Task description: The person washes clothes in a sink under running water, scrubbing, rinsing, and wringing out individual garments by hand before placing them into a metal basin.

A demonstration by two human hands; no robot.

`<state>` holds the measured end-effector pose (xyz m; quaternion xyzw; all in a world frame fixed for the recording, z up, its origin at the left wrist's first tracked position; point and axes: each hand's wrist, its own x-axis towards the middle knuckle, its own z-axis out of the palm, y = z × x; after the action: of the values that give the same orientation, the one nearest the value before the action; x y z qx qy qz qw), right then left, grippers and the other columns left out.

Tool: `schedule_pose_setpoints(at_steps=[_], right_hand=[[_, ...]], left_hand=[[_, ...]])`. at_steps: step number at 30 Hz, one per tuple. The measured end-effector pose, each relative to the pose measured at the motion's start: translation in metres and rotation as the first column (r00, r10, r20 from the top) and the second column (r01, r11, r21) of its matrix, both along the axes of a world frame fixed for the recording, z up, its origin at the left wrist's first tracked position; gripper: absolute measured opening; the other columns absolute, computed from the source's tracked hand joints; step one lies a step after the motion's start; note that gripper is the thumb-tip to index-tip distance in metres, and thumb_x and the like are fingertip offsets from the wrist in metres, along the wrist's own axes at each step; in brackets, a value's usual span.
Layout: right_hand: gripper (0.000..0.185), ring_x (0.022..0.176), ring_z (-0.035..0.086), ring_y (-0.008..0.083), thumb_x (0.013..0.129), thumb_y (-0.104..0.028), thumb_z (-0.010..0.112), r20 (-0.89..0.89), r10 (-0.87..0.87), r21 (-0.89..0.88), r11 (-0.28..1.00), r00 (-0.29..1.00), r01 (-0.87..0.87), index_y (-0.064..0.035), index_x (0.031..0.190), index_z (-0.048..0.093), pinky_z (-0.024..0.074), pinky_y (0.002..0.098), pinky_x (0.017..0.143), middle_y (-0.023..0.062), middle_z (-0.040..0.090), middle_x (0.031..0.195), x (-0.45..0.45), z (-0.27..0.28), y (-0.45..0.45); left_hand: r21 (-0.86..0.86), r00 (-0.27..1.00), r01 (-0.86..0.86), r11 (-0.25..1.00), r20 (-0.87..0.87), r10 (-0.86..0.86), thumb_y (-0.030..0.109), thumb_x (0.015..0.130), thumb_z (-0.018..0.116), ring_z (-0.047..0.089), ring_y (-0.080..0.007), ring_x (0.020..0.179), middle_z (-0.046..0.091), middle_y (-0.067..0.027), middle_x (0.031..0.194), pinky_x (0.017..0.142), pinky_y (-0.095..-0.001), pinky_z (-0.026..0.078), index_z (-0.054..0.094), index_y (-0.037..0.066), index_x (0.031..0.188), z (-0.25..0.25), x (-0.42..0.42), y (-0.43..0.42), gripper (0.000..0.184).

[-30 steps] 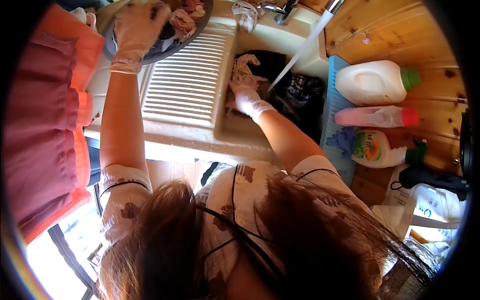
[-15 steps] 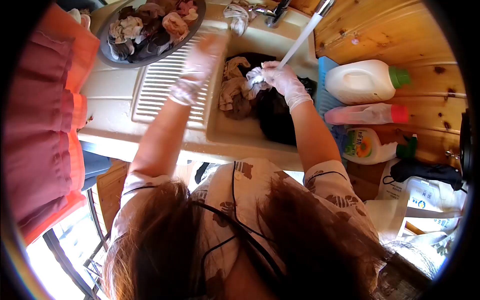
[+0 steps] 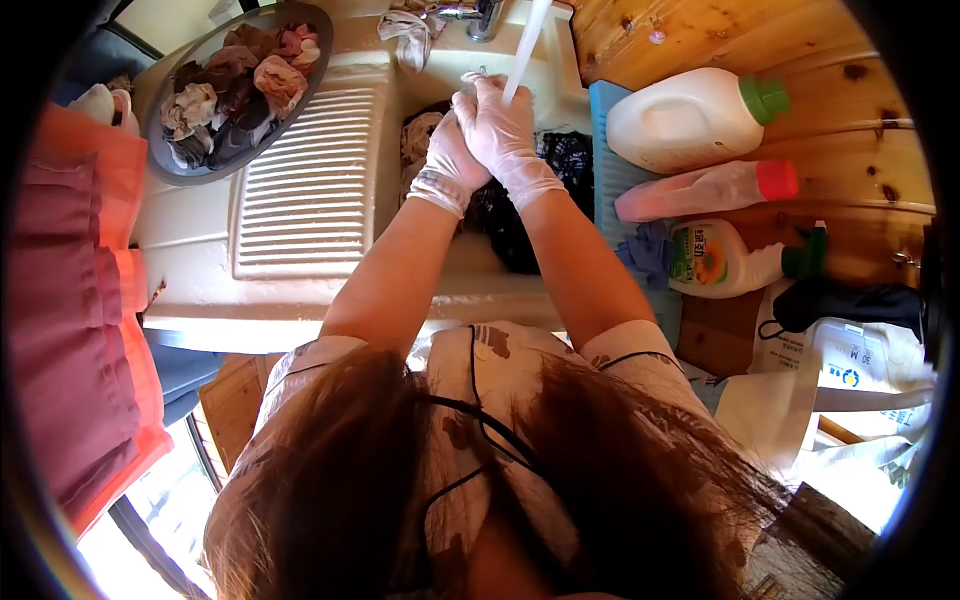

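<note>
My left hand (image 3: 450,160) and my right hand (image 3: 497,125), both in thin whitish gloves, are pressed together over the sink (image 3: 455,275). Fingers curl round one another, hiding what lies between them. A stream of water (image 3: 528,45) from above falls at my right hand's fingers. Under the hands, dark lacy-looking clothing (image 3: 568,165) lies in the sink. Beside it, a beige cloth (image 3: 413,145) shows partly to the left of my left hand.
A grey basin (image 3: 318,85) of crumpled small garments stands beyond the ribbed washboard (image 3: 305,190). A light cloth (image 3: 408,40) hangs near the tap (image 3: 483,20). Along the right, a white jug (image 3: 680,125), a pink bottle (image 3: 700,190) and a spray bottle (image 3: 720,260) lie by the wooden wall.
My left hand has come from over the washboard to meet my right hand. The pale cloth seen in my right hand is now hidden. The view has shifted.
</note>
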<state>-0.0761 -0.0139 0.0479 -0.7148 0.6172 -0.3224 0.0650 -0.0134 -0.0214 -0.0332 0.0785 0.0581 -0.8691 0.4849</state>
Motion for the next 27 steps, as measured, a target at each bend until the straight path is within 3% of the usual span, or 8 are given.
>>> schedule_pose_setpoints(at_steps=[8,14,16,18,19,20,24,27], right_hand=[[0.048,0.112,0.044,0.0422,0.088,-0.041,0.046,-0.021,0.318,-0.086,0.944,0.948,-0.319,-0.0014,0.115,0.055,0.0337,0.0506,0.096,0.0239,0.05,0.117,0.028,-0.055,0.03],[0.05,0.115,0.044,0.0386,0.09,-0.045,0.04,0.126,-0.048,0.048,0.998,0.991,0.043,-0.0013,0.111,0.054,0.0323,0.0541,0.095,0.0228,0.051,0.118,-0.011,-0.046,-0.025],[0.05,0.111,0.045,0.0383,0.09,-0.045,0.04,0.255,-0.034,0.234,0.972,0.966,-0.027,-0.0006,0.109,0.054,0.033,0.0546,0.092,0.0218,0.051,0.117,-0.007,-0.011,-0.002],[0.05,0.114,0.044,0.0393,0.09,-0.044,0.04,0.231,0.113,0.375,0.906,0.966,-0.195,-0.0001,0.109,0.054,0.0324,0.0559,0.092,0.0214,0.05,0.119,0.002,0.018,0.017],[0.041,0.121,0.041,0.0401,0.09,-0.028,0.051,-0.005,0.158,0.073,0.985,0.987,-0.157,-0.002,0.121,0.047,0.0332,0.0473,0.1,0.0227,0.051,0.118,0.012,0.005,0.025],[0.06,0.127,0.034,0.0401,0.09,-0.049,0.036,-0.134,0.183,0.052,0.983,0.974,-0.177,-0.002,0.126,0.047,0.0221,0.0601,0.102,0.0208,0.036,0.137,0.015,-0.015,0.018],[0.069,0.138,0.011,0.0338,0.09,-0.057,0.024,-0.094,0.017,0.427,0.904,0.995,0.025,-0.0107,0.141,0.029,0.0101,0.0582,0.108,0.0135,0.018,0.149,-0.022,0.024,-0.011],[0.062,0.129,0.032,0.0324,0.09,-0.05,0.038,0.117,-0.061,0.393,0.919,0.991,0.011,-0.0062,0.133,0.039,0.0282,0.0463,0.103,0.0196,0.034,0.139,-0.057,0.001,-0.009]], left_hand=[[-0.031,0.971,-0.156,0.987,0.18,0.159,0.059,0.087,0.042,0.047,-0.035,0.113,0.049,-0.0142,0.125,0.097,-0.047,0.037,0.04,0.01,0.129,0.014,0.033,0.017,0.064],[-0.384,0.943,0.046,0.922,0.323,0.087,0.042,0.091,0.042,0.041,-0.0226,0.122,0.047,-0.0114,0.13,0.104,-0.0329,0.029,0.042,0.005,0.128,0.064,0.028,0.031,0.052],[-0.072,0.993,0.115,0.991,0.016,-0.114,0.042,0.092,0.042,0.044,-0.0252,0.118,0.053,-0.0127,0.122,0.101,-0.0351,0.033,0.048,0.004,0.121,0.084,0.028,0.028,0.049],[0.117,0.983,-0.063,0.991,0.18,0.041,0.052,0.089,0.041,0.046,-0.0312,0.114,0.053,-0.0157,0.117,0.098,-0.0423,0.035,0.049,0.003,0.116,0.081,0.024,0.01,0.056],[0.011,0.967,-0.118,0.993,0.229,0.112,0.057,0.087,0.041,0.05,-0.0346,0.106,0.053,-0.0169,0.112,0.095,-0.0463,0.038,0.049,0.005,0.113,0.072,0.024,0.01,0.058],[-0.167,0.941,-0.137,0.976,0.286,0.181,0.059,0.09,0.033,0.04,-0.038,0.116,0.042,-0.0145,0.127,0.093,-0.0584,0.035,0.039,0.006,0.123,0.066,0.018,0.008,0.062],[-0.271,0.984,0.091,0.958,0.173,-0.045,0.025,0.091,0.042,0.05,-0.025,0.109,0.052,-0.0121,0.118,0.095,-0.0418,0.04,0.047,0.008,0.12,0.06,0.006,0.003,0.034],[0.119,0.995,0.064,0.991,0.071,-0.073,0.007,0.091,0.04,0.052,-0.0267,0.107,0.051,-0.0154,0.12,0.091,-0.0403,0.045,0.045,0.007,0.125,0.051,0.008,-0.012,0.034]])
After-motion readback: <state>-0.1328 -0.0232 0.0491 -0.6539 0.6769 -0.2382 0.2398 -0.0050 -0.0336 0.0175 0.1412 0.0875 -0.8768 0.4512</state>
